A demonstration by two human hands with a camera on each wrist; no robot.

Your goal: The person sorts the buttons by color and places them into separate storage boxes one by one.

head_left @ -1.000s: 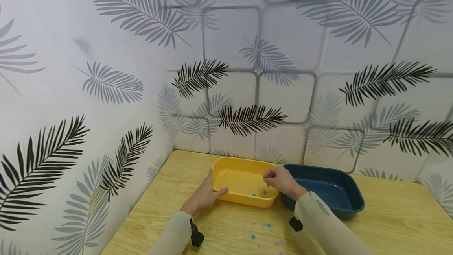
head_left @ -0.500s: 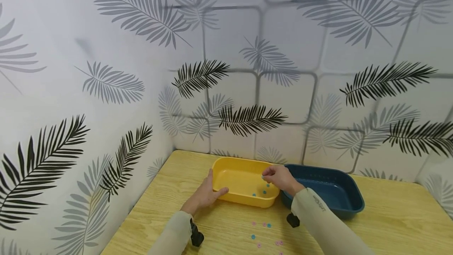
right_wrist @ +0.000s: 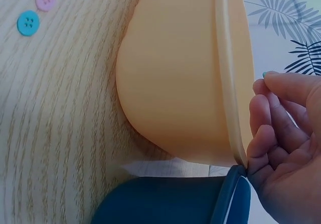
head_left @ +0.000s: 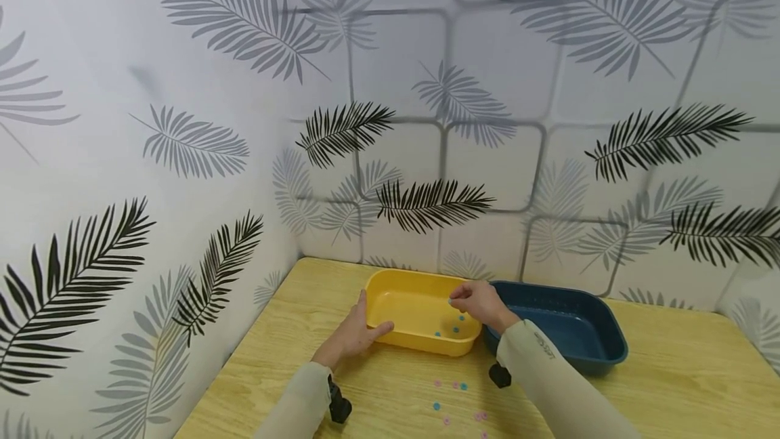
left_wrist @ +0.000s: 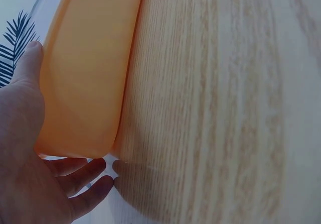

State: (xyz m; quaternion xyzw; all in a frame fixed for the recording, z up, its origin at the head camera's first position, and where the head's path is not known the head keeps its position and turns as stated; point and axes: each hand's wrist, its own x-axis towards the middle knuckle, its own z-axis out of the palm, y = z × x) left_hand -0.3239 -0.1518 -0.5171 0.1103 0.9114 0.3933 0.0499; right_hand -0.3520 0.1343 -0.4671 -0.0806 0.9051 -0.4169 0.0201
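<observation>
My left hand (head_left: 352, 334) grips the left end of a yellow plastic basin (head_left: 420, 343). In the left wrist view the thumb lies along the basin's rim and the fingers curl around its end wall. Over the basin's right end, my right hand (head_left: 481, 303) pinches a small blue button (head_left: 451, 302) between thumb and fingertips. Only a sliver of that button shows in the right wrist view, with the other fingers curled below. Several blue buttons (head_left: 456, 330) lie on the basin's floor near its front right corner.
A dark blue basin (head_left: 569, 320) stands against the yellow one's right end, partly behind the right forearm. Pink buttons (head_left: 447, 420) and blue buttons (head_left: 436, 406) are scattered on the wooden table (head_left: 384, 402) in front. A leaf-patterned wall (head_left: 402, 249) rises behind the basins.
My right hand has shifted slightly up and left with the button. Another blue button on the basin's floor now shows beneath it. My left hand has stayed in place.
</observation>
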